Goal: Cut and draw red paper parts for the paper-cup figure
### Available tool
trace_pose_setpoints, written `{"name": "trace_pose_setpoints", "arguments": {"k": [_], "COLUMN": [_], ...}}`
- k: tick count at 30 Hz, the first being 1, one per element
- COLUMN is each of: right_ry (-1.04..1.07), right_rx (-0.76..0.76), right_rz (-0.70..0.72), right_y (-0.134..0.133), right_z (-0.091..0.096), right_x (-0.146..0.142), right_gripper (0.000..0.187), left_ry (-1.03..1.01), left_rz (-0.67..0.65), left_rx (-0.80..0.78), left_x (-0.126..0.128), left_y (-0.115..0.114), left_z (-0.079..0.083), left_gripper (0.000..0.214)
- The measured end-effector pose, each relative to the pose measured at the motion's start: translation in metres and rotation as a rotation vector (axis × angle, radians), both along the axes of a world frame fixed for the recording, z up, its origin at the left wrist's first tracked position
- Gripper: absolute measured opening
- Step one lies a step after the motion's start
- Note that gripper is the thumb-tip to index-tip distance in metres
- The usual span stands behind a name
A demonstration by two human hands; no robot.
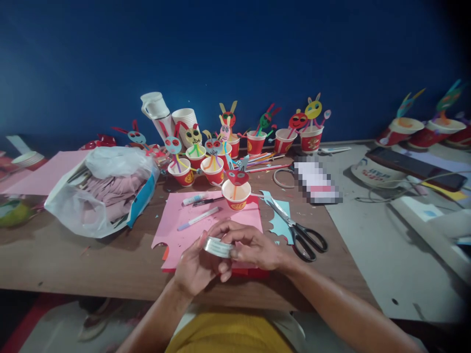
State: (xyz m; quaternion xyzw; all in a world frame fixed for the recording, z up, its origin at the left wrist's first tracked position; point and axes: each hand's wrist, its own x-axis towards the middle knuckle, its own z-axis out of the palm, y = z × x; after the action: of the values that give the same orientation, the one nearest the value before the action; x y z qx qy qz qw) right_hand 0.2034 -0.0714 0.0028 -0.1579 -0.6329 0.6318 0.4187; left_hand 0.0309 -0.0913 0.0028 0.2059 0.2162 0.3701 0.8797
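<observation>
Between my two hands is a small roll of tape [218, 248], pale and shiny on its outer face. My left hand [195, 268] closes round its left side, thumb at the edge. Fingers of my right hand [254, 245] pinch it from the right. Beneath them lies pink paper [167, 215]. Just beyond stands a red paper cup [235, 200] bearing a red rabbit-like paper face [236, 177]. A marker [198, 218] rests on the paper left of the cup. Black-handled scissors [300, 230] lie to the right, partly over a cut light-blue sheet [281, 220].
Several decorated cups [256, 142] line the back by the blue wall. A plastic bag [103, 191] with pinkish material sits left. Stacked white cups [185, 119] lean near a white jug [154, 105]. A phone [415, 169] lies on a bowl [375, 172] at right.
</observation>
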Motion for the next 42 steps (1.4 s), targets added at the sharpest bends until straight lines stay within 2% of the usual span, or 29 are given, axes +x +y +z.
{"name": "trace_pose_setpoints", "arguments": {"k": [6,14,18,22,24,29,32,34,37,39,42], "right_ry": [-0.002,0.076,0.065,0.023,0.033,0.071,0.049,0.013,-0.051,-0.097,-0.101], "right_rx": [-0.025,-0.244,-0.254,-0.203,-0.204,-0.313,-0.344,-0.297,-0.096,0.031,0.112], "right_rz": [-0.031,-0.039,-0.033,-0.059,-0.079,-0.019,-0.026,-0.057,-0.147,-0.208,-0.277], "right_y": [-0.001,-0.002,0.0,0.0,-0.001,-0.004,-0.003,-0.001,-0.001,-0.002,-0.005], "right_z": [-0.002,-0.011,-0.012,-0.006,-0.005,-0.012,-0.013,-0.009,0.001,0.005,0.006], "right_x": [-0.003,-0.006,-0.004,-0.003,-0.005,-0.01,-0.009,-0.007,-0.005,-0.006,-0.009], "right_gripper": [0.02,0.026,0.02,0.023,0.024,0.028,0.029,0.024,0.015,0.019,0.028], "left_ry": [-0.03,0.156,0.114,0.047,0.04,0.07,0.056,0.016,-0.055,-0.096,-0.079], "left_rz": [-0.015,0.08,0.067,0.05,0.051,0.102,0.1,0.092,0.073,0.069,0.068], "left_rx": [0.002,0.155,0.066,-0.059,-0.07,-0.005,-0.03,-0.078,-0.126,-0.127,-0.089], "left_x": [-0.003,0.01,0.011,0.009,0.01,0.015,0.016,0.015,0.012,0.012,0.014], "left_y": [0.0,0.0,0.001,0.004,0.004,0.003,0.003,0.004,0.008,0.009,0.009], "left_z": [-0.006,-0.005,-0.005,-0.005,-0.005,-0.004,-0.002,-0.001,0.003,0.005,0.006], "left_gripper": [0.035,0.037,0.042,0.043,0.042,0.031,0.032,0.037,0.047,0.049,0.052]}}
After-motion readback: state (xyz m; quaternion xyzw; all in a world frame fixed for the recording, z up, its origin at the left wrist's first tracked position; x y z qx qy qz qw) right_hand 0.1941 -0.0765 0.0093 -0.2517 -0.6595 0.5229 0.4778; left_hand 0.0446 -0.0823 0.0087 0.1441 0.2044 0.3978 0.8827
